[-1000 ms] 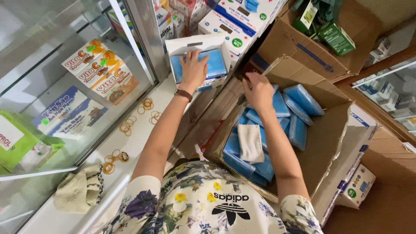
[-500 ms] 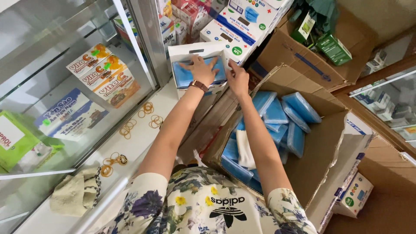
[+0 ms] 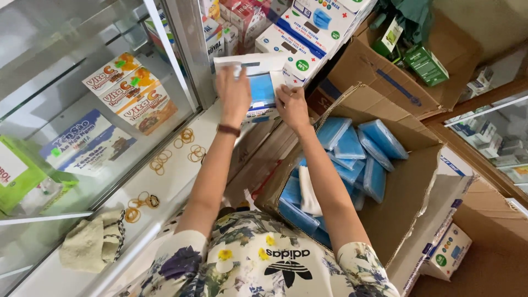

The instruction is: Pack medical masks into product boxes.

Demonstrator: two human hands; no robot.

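Here both hands work at an open white box [image 3: 258, 82] on the counter [image 3: 165, 181], at its far edge beside the glass case [image 3: 82, 110]. The left hand [image 3: 234, 93] presses flat on the box's left side; the right hand [image 3: 291, 107] pinches its right flap. Blue masks [image 3: 263, 91] already show inside, so filling looks well along, the flaps not yet shut. Many glossy, soft, plastic-wrapped mask packs [image 3: 357, 148] remain in the stiff brown carton [image 3: 407, 198]. Thin rubber bands [image 3: 190, 146] lie scattered on the smooth counter.
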